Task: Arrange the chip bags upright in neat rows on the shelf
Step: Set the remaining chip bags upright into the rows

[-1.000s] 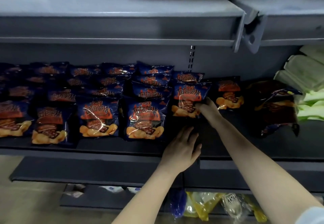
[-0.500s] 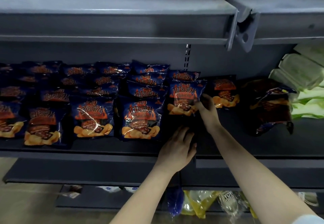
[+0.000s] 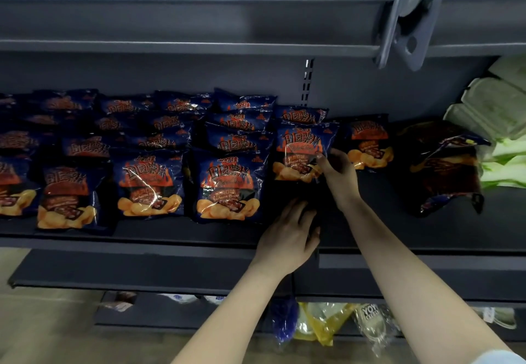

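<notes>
Grey shelf (image 3: 398,221), glossy navy flame-printed chip bag (image 3: 301,150), right hand (image 3: 340,174) fingers pinching it, left hand (image 3: 287,238) fingers apart

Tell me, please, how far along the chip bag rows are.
Done: the left rows stand upright. In hand: the right hand pinches the next bag by its edge; the left hand lies open on the shelf below. Left: the lone bag beside it and the slumped bag at far right.

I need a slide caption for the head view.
Right hand grips a chip bag on the shelf; left hand lies open nearby.
</notes>
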{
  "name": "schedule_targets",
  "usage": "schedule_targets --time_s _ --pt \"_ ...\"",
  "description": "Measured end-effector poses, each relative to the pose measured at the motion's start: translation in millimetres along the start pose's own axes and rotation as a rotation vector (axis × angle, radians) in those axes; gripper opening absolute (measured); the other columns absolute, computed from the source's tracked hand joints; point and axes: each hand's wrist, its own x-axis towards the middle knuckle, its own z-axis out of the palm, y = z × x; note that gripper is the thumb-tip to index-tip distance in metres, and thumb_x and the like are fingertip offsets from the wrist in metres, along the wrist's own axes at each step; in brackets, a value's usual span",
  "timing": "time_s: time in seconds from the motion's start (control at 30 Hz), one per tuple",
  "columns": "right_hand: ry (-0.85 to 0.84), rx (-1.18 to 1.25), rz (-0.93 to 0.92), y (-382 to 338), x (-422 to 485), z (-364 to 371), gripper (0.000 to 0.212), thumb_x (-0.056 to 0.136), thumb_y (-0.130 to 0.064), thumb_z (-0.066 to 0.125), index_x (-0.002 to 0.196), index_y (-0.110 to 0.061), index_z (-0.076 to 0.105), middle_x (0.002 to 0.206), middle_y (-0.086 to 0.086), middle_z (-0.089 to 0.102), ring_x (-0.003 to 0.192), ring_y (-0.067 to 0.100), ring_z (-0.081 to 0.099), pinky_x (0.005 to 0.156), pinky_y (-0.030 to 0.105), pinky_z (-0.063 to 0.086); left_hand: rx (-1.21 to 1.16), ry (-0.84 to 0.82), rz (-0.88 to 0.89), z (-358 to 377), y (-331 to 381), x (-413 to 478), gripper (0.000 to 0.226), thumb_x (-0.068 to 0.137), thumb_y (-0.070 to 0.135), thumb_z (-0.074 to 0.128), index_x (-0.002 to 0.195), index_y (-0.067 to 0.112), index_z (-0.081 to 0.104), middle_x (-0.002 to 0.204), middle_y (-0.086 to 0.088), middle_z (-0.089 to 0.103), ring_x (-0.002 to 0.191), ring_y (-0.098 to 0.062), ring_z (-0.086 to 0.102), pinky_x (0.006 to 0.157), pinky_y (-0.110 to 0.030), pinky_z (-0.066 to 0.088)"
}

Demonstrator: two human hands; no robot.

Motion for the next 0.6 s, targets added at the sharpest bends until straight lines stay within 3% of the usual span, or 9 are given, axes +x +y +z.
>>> schedule_targets --time_s 0.17,0.4,0.5,0.6 --pt "-0.002 -0.013 -0.012 -1 -2 0 0.051 0.085 -0.046 0.062 0.128 -0.022 0.049 0.108 -0.011 0.057 0.100 0.008 0.053 0.068 0.013 0.037 -0.001 -0.012 -0.010 1 0 0 0.048 0.092 0.037 0.032 0.125 0.010 0.053 0.137 -0.010 0.048 0.134 -0.027 0.037 0.101 -0.037 0.042" --pt "0.018 0.095 -0.046 -8 -9 -1 0.049 0.088 -0.035 0.063 0.131 -0.020 0.047 0.118 -0.008 0.060 0.111 0.012 0.057 0.079 0.014 0.044 -0.002 -0.020 -0.019 3 -1 0 0.049 0.092 0.039 0.030 0.129 0.012 0.049 0.139 -0.009 0.045 0.134 -0.025 0.036 0.100 -0.036 0.043" --pt "0.159 0.015 -0.281 -16 -24 -4 0.055 0.088 -0.024 0.064 0.138 -0.018 0.040 0.130 -0.007 0.050 0.123 0.011 0.048 0.091 0.009 0.043 -0.008 -0.013 -0.021 2 -1 0 0.048 0.092 0.039 0.032 0.128 0.013 0.050 0.137 -0.009 0.048 0.132 -0.025 0.040 0.097 -0.035 0.047" --pt "0.149 -0.305 -0.664 -29 -32 -2 0.066 0.086 -0.020 0.066 0.144 -0.019 0.033 0.149 0.007 0.032 0.139 0.014 0.024 0.112 0.021 0.026 -0.010 0.004 -0.007 1 0 0 0.047 0.092 0.038 0.033 0.127 0.011 0.052 0.135 -0.010 0.050 0.132 -0.025 0.040 0.098 -0.034 0.044"
